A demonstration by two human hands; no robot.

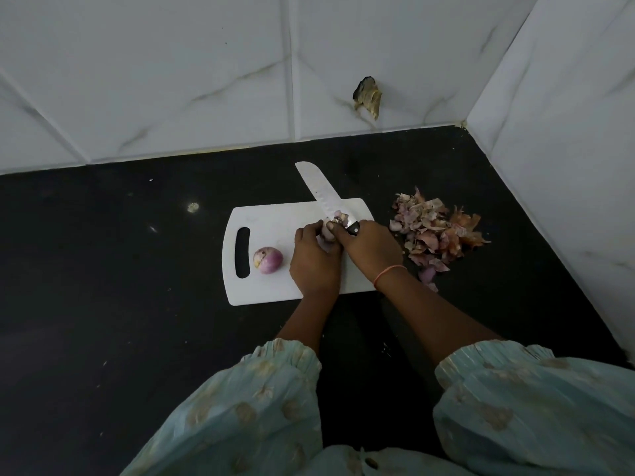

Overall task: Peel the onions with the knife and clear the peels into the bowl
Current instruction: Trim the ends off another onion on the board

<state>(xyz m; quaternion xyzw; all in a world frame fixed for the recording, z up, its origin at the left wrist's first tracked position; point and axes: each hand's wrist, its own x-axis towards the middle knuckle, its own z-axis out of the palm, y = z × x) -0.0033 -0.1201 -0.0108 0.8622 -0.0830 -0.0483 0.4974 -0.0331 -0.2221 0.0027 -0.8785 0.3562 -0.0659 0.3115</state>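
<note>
stage: mid-peel | done: one peeled purple onion [268, 260] on white plastic cutting board [271, 290], left part | now: left hand [314, 261] grips second onion [326, 237], right hand [372, 250] holds steel knife [318, 188] | left: papery peel heap [436, 231] on black desk, right of board; bowl unseen

- A home kitchen corner, by the look of it
- Dark stone countertop [103, 269] meets white marble-look wall tiles [171, 80] on two sides
- White plastic cutting board [271, 293] with a handle slot lies on the counter
- A peeled onion [268, 260] sits on the board, a kitchen knife [318, 188] over it
- A heap of onion peels [433, 231] lies just beside the board
</note>
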